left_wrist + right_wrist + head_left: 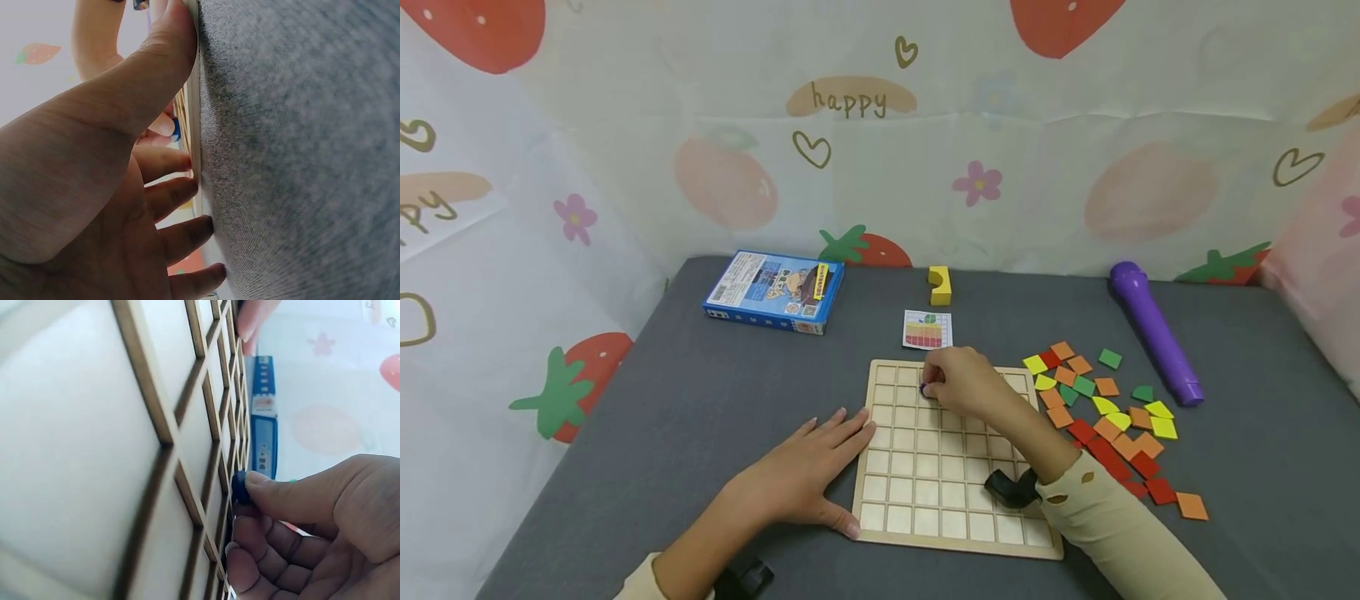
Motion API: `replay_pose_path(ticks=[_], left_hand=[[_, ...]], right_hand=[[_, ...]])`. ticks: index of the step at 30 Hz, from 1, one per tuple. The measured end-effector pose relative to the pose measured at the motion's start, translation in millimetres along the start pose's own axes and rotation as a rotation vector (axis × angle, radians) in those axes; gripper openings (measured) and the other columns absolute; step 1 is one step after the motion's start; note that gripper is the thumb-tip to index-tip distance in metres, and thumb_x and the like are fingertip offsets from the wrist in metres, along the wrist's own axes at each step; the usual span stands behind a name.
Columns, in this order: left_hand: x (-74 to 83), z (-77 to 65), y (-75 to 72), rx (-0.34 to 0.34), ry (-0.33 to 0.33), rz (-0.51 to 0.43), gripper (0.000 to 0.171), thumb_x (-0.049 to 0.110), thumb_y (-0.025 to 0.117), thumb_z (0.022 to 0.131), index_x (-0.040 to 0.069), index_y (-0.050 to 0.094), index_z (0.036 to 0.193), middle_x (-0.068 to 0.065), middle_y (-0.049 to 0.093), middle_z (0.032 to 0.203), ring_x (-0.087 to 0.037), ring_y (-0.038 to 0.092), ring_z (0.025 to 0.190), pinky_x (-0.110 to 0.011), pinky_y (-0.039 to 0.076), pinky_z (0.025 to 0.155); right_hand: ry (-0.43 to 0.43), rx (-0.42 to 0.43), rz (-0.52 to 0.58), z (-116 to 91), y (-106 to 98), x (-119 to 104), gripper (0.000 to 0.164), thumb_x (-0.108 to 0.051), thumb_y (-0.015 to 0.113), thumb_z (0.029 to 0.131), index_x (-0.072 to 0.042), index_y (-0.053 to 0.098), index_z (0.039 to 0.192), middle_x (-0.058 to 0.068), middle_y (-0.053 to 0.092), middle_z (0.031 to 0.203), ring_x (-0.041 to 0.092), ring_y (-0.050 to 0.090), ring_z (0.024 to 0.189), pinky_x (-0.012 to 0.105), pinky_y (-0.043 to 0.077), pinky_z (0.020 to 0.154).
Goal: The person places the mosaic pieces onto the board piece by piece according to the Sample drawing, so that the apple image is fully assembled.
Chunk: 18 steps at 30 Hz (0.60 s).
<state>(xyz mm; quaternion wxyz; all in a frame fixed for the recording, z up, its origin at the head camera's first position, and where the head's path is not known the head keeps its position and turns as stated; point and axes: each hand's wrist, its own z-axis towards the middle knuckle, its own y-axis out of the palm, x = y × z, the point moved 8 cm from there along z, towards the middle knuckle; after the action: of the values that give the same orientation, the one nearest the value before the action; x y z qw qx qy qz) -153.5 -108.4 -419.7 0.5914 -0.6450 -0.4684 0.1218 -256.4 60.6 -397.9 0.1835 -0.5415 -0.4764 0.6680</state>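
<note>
A wooden grid board [900,492] with many square cells lies on the dark grey table. High on the board, my right hand [962,382] pinches a small dark blue piece [239,487] between thumb and fingers, close over a cell in an upper row. The rest of that piece is hidden by the fingers. My left hand [801,477] rests at the board's left side, fingers spread and straight, with the thumb at the lower left corner. Seen from the left wrist, the fingertips [199,231] lie along the board's edge. Just beyond the top edge is a small picture card [927,330].
Loose red, orange, yellow and green tiles [1105,429] are scattered right of the board. Behind them lies a purple cylindrical case [1156,333]. A blue box [775,292] sits at the back left, and a yellow notched block [940,286] stands near the back edge.
</note>
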Motion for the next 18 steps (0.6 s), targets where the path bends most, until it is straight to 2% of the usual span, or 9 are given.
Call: replay_pose_path(ticks=[6, 12, 18], left_hand=[[0.4, 0.8, -0.1, -0.002, 0.005, 0.003, 0.115, 0.064, 0.078, 0.074, 0.011, 0.023, 0.161, -0.006, 0.015, 0.167, -0.031, 0.013, 0.151, -0.06, 0.017, 0.116], [0.2, 0.4, -0.1, 0.0, 0.0, 0.008, 0.116, 0.064, 0.078, 0.074, 0.011, 0.024, 0.161, -0.006, 0.015, 0.167, -0.031, 0.012, 0.151, -0.059, 0.017, 0.116], [1.3, 0.4, -0.5, 0.008, 0.009, 0.003, 0.115, 0.063, 0.078, 0.074, 0.01, 0.025, 0.16, -0.007, 0.015, 0.167, -0.032, 0.013, 0.151, -0.061, 0.018, 0.116]], right_hand=[[-0.02, -0.01, -0.028, -3.3, 5.0, -4.0, 0.016, -0.004, 0.076, 0.088, -0.013, 0.069, 0.077, -0.006, 0.061, 0.072, 0.013, 0.055, 0.067, 0.031, 0.047, 0.064], [-0.067, 0.006, -0.1, -8.7, 6.5, -12.5, 0.009, 0.002, 0.072, 0.087, -0.007, 0.074, 0.086, -0.002, 0.065, 0.076, 0.013, 0.056, 0.068, 0.031, 0.049, 0.064], [-0.106, -0.035, -0.138, -14.5, 8.6, -17.4, 0.013, 0.005, 0.069, 0.086, -0.006, 0.073, 0.083, 0.001, 0.063, 0.077, 0.015, 0.051, 0.068, 0.03, 0.045, 0.063]])
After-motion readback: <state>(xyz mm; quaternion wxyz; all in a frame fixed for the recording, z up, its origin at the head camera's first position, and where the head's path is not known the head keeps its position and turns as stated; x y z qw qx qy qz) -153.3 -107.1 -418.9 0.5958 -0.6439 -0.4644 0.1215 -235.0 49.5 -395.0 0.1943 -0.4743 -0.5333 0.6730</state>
